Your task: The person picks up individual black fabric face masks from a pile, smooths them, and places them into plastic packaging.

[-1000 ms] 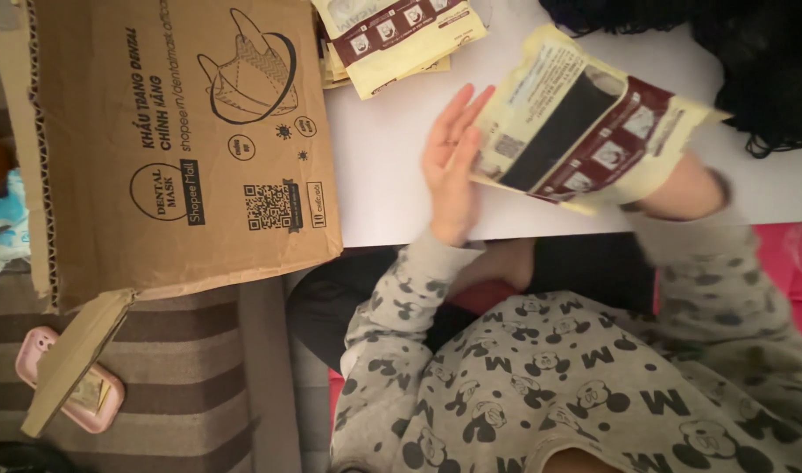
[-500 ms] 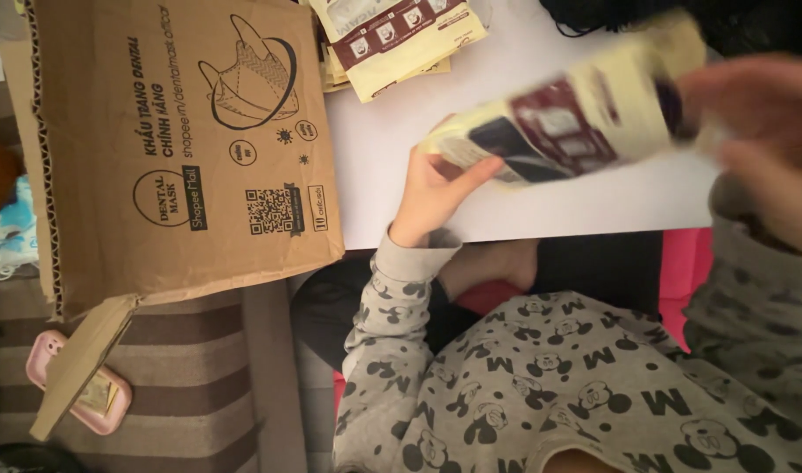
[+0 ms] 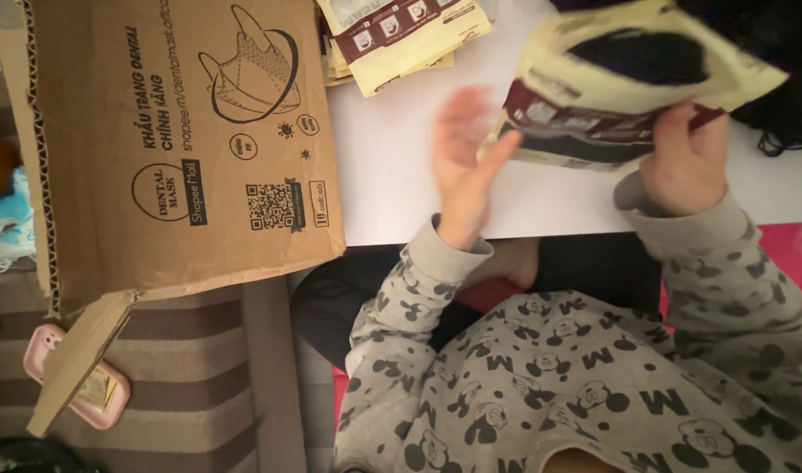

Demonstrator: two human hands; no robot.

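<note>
A: While the big brown corrugated cardboard box stands open at the left edge of the white table, how far does the packing look?

B: Partway, I'd judge. A small stack of flat cream-and-maroon paper packets already lies on the table just beside the box, and one more is in hand. I can't see inside the box, so what it holds is unknown.

A: And that one in hand?

B: The cream-and-maroon flat packet with a dark window is held up over the table's right part, tilted. The right hand pinches its lower edge, thumb in front, fingers behind.

A: The other hand?

B: The left hand is blurred; it seems spread flat, fingers together and pointing up, its fingertips at or very near the packet's left edge. Whether it touches, I cannot tell.
</note>
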